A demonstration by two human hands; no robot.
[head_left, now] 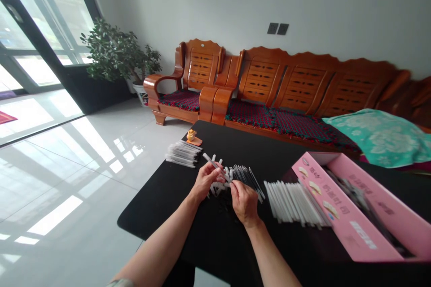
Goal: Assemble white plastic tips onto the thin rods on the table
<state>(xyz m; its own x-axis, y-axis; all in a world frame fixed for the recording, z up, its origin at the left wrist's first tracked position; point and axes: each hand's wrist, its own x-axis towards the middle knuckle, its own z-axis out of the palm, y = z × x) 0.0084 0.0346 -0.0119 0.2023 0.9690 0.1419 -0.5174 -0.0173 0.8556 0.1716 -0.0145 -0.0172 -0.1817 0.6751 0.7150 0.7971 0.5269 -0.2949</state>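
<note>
My left hand is closed around a white pen barrel that points up and to the left. My right hand is pinched at the barrel's near end, over a small heap of white caps; what its fingers hold is too small to tell. Just behind my hands lies a loose pile of thin dark refills. A row of white pen barrels lies to the right, and a stack of finished white pens lies to the far left, all on the black table.
An open pink cardboard box sits at the table's right. A small orange figure on a base stands at the far edge. Behind are a wooden sofa with red cushions, a green blanket, a potted plant and glossy floor tiles.
</note>
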